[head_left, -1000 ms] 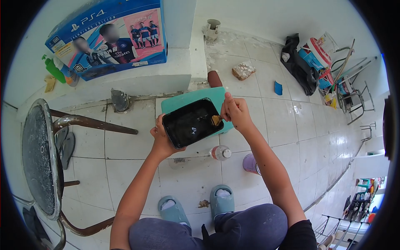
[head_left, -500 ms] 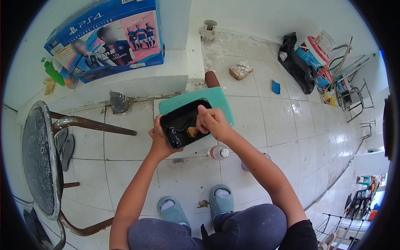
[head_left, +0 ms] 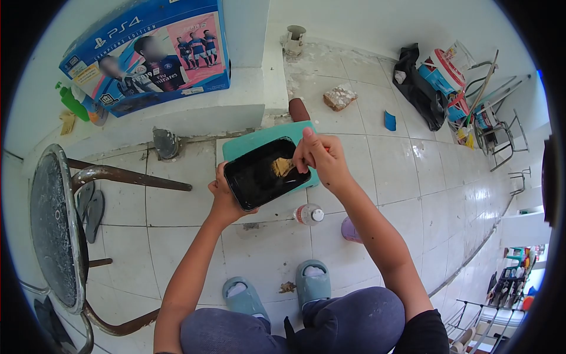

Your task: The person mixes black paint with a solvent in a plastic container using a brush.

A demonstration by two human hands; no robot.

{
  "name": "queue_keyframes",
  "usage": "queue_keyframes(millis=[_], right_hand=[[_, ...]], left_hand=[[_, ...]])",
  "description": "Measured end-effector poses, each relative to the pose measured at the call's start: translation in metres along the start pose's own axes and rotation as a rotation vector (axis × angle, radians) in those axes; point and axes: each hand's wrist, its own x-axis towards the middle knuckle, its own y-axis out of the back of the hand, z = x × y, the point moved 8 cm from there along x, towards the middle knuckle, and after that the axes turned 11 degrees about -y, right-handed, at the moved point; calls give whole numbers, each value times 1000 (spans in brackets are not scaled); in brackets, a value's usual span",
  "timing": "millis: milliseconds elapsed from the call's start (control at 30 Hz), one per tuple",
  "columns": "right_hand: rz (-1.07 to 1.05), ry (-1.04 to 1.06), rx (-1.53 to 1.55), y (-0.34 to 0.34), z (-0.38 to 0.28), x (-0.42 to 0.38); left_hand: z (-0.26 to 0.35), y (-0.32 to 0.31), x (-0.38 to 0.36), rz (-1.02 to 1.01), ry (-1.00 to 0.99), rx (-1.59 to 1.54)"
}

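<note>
My left hand (head_left: pixel 227 197) is wrapped round the lower left side of a black plastic tray (head_left: pixel 250 192), tilted above a turquoise stool-like block (head_left: pixel 250 141). A dark, glossy film coats the tray's inside. In my right hand (head_left: pixel 324 160), fingers closed at the tray's right side, is a paintbrush (head_left: pixel 282 167) with yellowish bristles. The bristles point left over the inside of the tray, and my fingers hide most of the handle. A clear bottle with a white cap (head_left: pixel 309 215) stands just below the tray, and a purple container (head_left: pixel 350 230) is partly covered by my right forearm.
A worn metal chair (head_left: pixel 56 227) stands at the left, with grey slippers (head_left: pixel 93 212) behind its legs. A blue PS4 box (head_left: pixel 147 59) sits on the ledge. Farther off are a broken brick (head_left: pixel 340 97), a blue piece (head_left: pixel 390 121), a black bag (head_left: pixel 420 94) and buckets (head_left: pixel 442 74).
My right hand has moved right and slightly up with the paintbrush, so the bristles now lie nearer the tray's upper right. More of the purple container shows. My left hand keeps its grip.
</note>
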Motion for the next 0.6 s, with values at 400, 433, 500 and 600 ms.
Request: queue_keyframes(millis=[400, 433, 500, 600], right_hand=[[30, 140, -70, -2, -37, -11], [58, 174, -130, -1, -39, -11], [56, 153, -125, -2, -41, -11], [63, 147, -171, -8, -41, -13]], left_hand=[[1, 4, 2, 17, -13, -7], [2, 4, 3, 17, -12, -7], [1, 3, 4, -34, 19, -42], [3, 4, 5, -80, 57, -33]])
